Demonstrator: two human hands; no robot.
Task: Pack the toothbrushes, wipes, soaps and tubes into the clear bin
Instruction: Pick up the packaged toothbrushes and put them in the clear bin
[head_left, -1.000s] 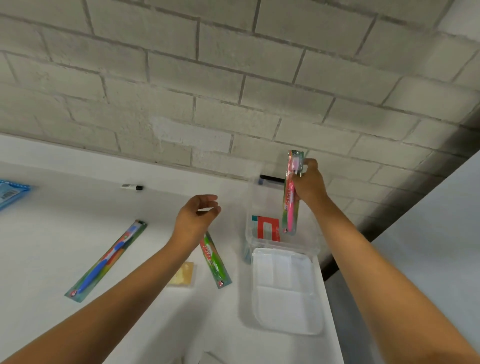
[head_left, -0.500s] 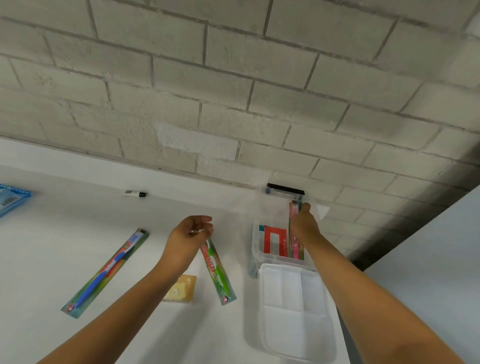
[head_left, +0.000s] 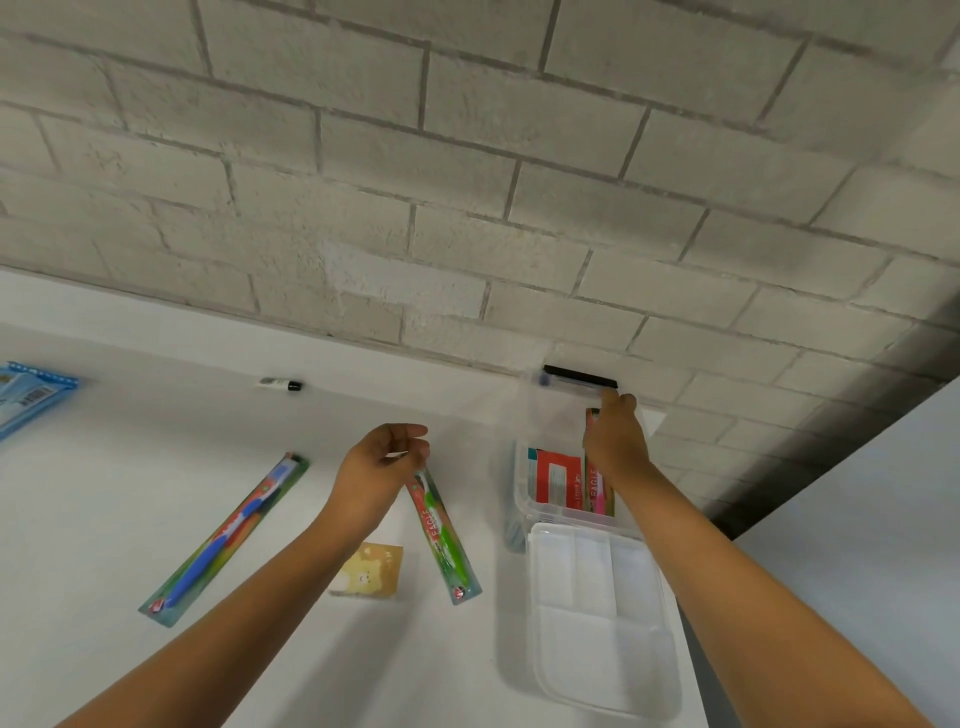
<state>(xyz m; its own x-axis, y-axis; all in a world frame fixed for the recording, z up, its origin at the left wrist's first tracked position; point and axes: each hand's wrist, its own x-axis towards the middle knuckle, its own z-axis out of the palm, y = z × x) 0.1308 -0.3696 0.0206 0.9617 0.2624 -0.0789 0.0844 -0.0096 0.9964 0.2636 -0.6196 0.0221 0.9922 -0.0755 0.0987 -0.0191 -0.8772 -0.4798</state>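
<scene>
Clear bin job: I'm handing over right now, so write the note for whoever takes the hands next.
Right hand is over the clear bin, fingers on the pink toothbrush pack standing inside beside the red-and-white box.
Left hand pinches the top of the green toothbrush pack; whether the pack's low end touches the table is unclear.
Done: box and pink toothbrush in the bin.
Left: green toothbrush, blue toothbrush pack, yellow soap, blue wipes pack at the far left, small tube by the wall.
The tray insert lies in front of the bin.
</scene>
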